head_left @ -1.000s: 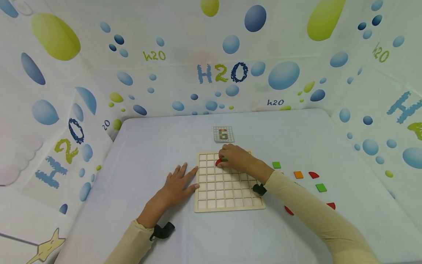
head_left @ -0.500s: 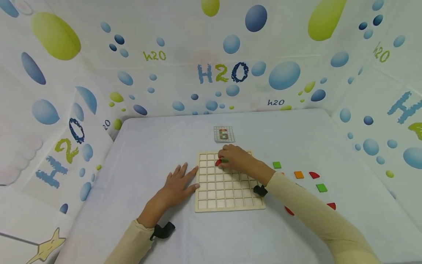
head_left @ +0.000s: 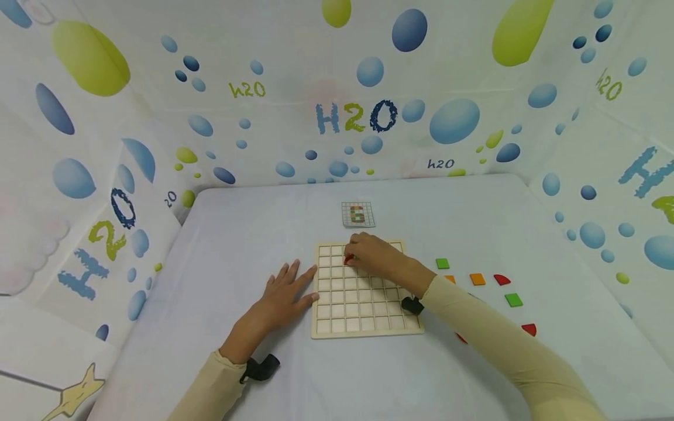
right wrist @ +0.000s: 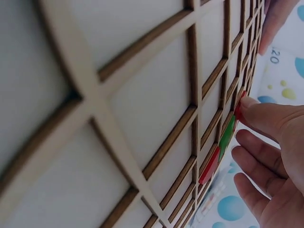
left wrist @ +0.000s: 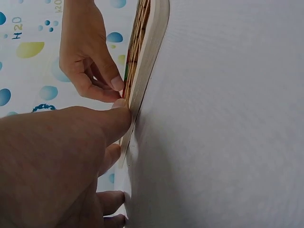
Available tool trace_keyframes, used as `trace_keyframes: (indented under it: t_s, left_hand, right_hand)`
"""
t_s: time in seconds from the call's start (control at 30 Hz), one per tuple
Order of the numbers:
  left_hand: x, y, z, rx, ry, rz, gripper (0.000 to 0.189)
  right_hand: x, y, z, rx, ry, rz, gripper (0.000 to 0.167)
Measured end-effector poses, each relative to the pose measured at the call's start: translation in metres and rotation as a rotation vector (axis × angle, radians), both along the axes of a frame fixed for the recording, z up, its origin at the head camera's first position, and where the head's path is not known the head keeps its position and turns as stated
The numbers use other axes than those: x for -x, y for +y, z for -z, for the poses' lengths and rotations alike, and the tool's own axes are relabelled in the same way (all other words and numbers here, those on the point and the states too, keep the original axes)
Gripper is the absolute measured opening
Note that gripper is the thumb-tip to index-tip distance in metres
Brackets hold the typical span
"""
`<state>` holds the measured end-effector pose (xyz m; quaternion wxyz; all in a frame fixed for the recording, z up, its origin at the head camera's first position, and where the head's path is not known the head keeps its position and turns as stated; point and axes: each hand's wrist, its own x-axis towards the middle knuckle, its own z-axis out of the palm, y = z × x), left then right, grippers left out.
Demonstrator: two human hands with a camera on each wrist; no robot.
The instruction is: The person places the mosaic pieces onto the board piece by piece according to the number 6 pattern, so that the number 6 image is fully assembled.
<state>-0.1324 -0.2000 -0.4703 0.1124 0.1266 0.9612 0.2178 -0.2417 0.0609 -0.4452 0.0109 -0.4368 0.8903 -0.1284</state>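
Note:
A pale wooden grid board [head_left: 337, 310] lies on the white table. My left hand [head_left: 284, 294] rests flat with spread fingers, thumb and index at the board's left edge. Over the far rows, my right hand [head_left: 375, 255] pinches a red quarter-round tile [head_left: 347, 259] that sits at the grid. In the right wrist view the thumb is on this red tile [right wrist: 240, 107]. A green tile [right wrist: 227, 137] and a second red tile [right wrist: 209, 166] follow it in a row on the board. The right hand hides those two in the head view.
Behind the board lies a small pattern card [head_left: 357, 214] with a coloured figure on a grid. To the right are loose green tiles [head_left: 442, 263], orange tiles [head_left: 477, 279] and red tiles [head_left: 502, 279], some partly covered by the right forearm. A printed cloth surrounds the table.
My right hand has shifted slightly and tilted over the red tile, so the green tile beside it is now covered in the head view. The left hand stays in place.

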Motion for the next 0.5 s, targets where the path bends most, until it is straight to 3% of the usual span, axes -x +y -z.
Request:
trace_keyframes:
  t_s: [0.5]
  left_hand:
    - [0.000, 0.002, -0.001, 0.001, -0.011, -0.008, 0.068]
  right_hand:
    - [-0.001, 0.017, -0.001, -0.017, -0.049, 0.052, 0.023]
